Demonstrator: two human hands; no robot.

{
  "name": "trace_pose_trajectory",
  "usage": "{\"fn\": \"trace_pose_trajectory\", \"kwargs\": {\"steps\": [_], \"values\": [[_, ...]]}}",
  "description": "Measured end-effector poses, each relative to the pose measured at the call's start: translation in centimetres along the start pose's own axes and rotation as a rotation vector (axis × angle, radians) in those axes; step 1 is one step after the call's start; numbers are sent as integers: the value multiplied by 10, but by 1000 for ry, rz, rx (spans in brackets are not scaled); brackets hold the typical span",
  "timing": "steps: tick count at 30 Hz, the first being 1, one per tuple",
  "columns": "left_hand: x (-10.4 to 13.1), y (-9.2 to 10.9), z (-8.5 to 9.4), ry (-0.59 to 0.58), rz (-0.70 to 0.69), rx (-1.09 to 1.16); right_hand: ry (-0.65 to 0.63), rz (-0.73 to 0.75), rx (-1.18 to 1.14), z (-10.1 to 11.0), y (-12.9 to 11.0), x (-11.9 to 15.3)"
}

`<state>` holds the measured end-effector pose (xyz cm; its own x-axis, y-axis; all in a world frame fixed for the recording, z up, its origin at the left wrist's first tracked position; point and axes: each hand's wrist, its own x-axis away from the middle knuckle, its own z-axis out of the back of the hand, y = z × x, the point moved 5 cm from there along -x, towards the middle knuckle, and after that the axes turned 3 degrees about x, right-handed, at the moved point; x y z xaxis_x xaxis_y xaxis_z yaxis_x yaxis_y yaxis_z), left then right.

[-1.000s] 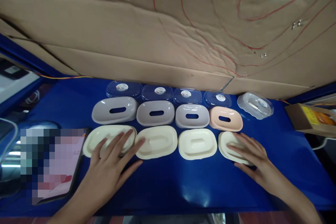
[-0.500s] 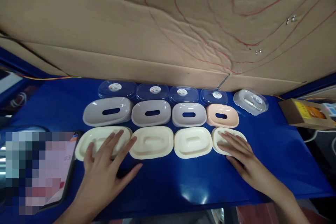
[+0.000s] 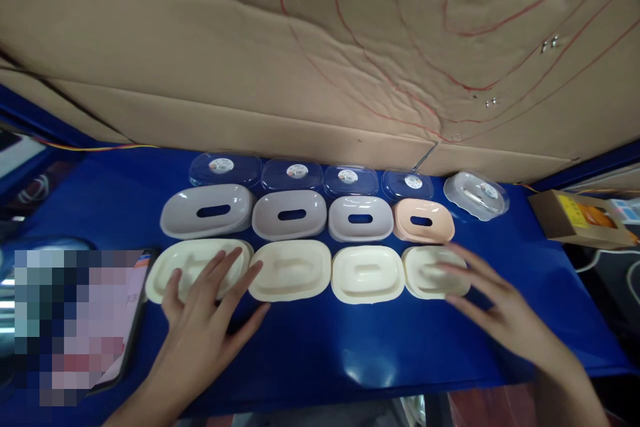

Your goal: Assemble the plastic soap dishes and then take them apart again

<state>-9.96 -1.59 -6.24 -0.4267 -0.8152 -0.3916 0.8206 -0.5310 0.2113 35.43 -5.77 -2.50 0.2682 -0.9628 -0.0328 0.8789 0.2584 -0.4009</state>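
My left hand (image 3: pixel 205 310) is spread over the leftmost cream oval tray (image 3: pixel 167 267), its fingertips on or just above it, the index finger reaching the second cream tray (image 3: pixel 290 270). My right hand (image 3: pixel 505 310), fingers apart and slightly blurred, is at the right edge of the rightmost cream tray (image 3: pixel 425 270); I cannot tell if it touches. A third cream tray (image 3: pixel 368 288) lies between. Behind them runs a row of oval bases with slots: grey ones (image 3: pixel 273 217) and a peach one (image 3: pixel 440 220). Neither hand grips anything.
Clear lids (image 3: pixel 243 173) with round labels line the back, by the brown paper wall (image 3: pixel 200 60). A lidded grey piece (image 3: pixel 475 195) stands at back right, near a cardboard box (image 3: pixel 560 217). A phone (image 3: pixel 133 320) with a blurred-out screen lies at left on the blue table (image 3: pixel 310 360).
My right hand has moved right, off the middle of the rightmost cream tray towards its edge. My left hand has stayed nearly in place, and the view has shifted slightly.
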Motion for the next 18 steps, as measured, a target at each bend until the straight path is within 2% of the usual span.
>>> {"fn": "trace_pose_trajectory", "kwargs": {"steps": [2,5,7,10,12,14,16,18], "values": [[-4,12,4,36,-84,48,179,-72,48,29,27,-19],[-12,38,9,66,-221,193,408,-199,194,60,86,-53],[-18,59,11,57,-329,322,383,-371,211,62,134,-74],[-31,85,11,28,-493,512,368,-426,131,53,182,-90],[-43,95,12,30,-528,633,359,-392,54,47,194,-90],[-55,100,11,3,-475,779,374,-380,19,47,193,-84],[-64,101,5,-74,-333,950,446,-397,13,55,178,-73],[-68,100,-6,-191,-120,1140,526,-376,-37,63,145,-63]]}}
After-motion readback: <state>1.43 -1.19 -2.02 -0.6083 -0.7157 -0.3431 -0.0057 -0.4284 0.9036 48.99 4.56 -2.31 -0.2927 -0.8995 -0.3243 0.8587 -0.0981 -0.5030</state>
